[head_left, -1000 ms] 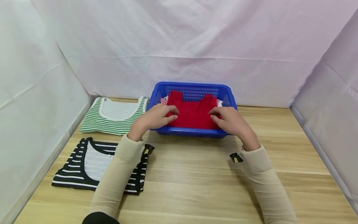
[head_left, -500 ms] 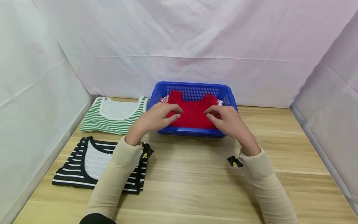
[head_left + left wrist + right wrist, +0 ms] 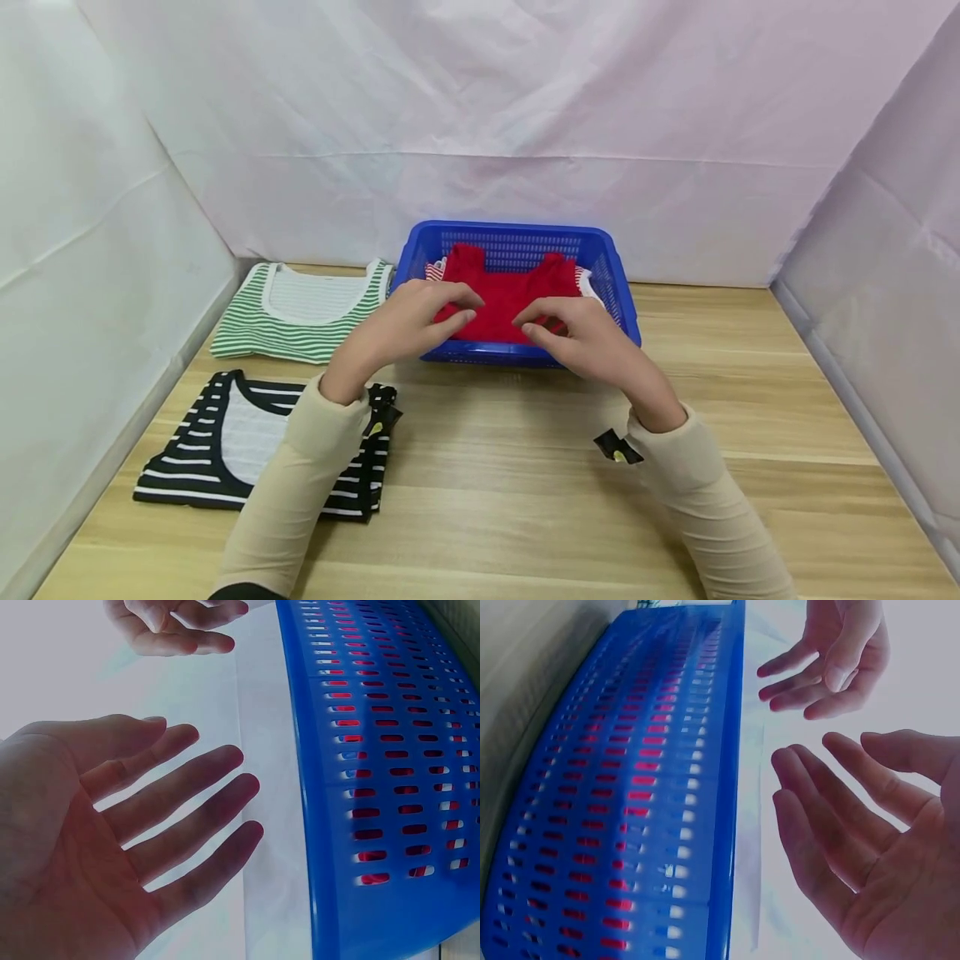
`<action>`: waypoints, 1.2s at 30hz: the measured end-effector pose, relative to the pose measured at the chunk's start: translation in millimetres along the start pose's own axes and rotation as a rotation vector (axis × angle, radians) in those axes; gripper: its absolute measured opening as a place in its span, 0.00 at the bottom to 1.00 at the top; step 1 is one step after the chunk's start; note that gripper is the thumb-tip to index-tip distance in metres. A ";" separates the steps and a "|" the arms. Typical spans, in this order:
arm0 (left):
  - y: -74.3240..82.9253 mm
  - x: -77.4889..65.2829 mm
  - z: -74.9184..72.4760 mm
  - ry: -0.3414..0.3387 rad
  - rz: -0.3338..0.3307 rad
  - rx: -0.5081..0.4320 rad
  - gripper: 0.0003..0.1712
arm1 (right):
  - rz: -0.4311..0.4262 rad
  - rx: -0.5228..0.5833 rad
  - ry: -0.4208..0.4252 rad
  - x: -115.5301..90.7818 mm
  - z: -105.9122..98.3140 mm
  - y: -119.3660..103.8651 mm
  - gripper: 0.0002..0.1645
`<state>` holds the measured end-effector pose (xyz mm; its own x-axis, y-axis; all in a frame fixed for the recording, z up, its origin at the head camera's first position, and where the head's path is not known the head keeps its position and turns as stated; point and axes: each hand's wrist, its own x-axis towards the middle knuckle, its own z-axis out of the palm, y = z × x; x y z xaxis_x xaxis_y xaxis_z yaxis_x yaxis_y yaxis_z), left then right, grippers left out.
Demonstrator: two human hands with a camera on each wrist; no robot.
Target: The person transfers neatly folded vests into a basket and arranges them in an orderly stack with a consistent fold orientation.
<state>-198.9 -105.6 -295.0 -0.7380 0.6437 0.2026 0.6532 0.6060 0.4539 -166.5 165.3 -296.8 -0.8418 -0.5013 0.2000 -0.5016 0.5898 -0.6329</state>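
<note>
A blue plastic basket stands at the back of the table against the cloth wall. Inside it lies a folded red top, with red-and-white striped fabric showing at its side. My left hand hovers over the basket's front left, fingers relaxed and holding nothing. To its right, my right hand is held over the front right, likewise free of any object. Both wrist views show spread fingers beside the slotted basket wall, the left hand and the right hand at rim height.
Left of the basket lies a folded green-and-white striped top. In front of that is a folded black-and-white striped top, partly covered by my left forearm. White cloth walls enclose the wooden table at the back and sides.
My right hand has moved left and slightly towards me, closer to the left hand. The left hand has shifted only a little. The red top stays in the basket.
</note>
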 end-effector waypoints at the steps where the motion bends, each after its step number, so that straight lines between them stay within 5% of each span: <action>1: 0.4 -1.3 -0.5 0.001 -0.004 -0.004 0.14 | -0.001 0.017 -0.011 0.1 0.8 -0.9 0.11; 11: -0.5 -15.7 -4.1 -0.001 -0.025 -0.008 0.13 | -0.037 0.073 -0.077 1.8 13.7 -8.6 0.11; 36: -37.7 -69.2 -14.0 0.099 -0.103 0.060 0.12 | 0.030 0.254 -0.258 11.2 61.7 -9.4 0.17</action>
<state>-174.9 -179.5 -314.1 -0.8125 0.5297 0.2434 0.5802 0.6948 0.4249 -159.0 115.0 -334.7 -0.7615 -0.6481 0.0035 -0.3844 0.4472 -0.8076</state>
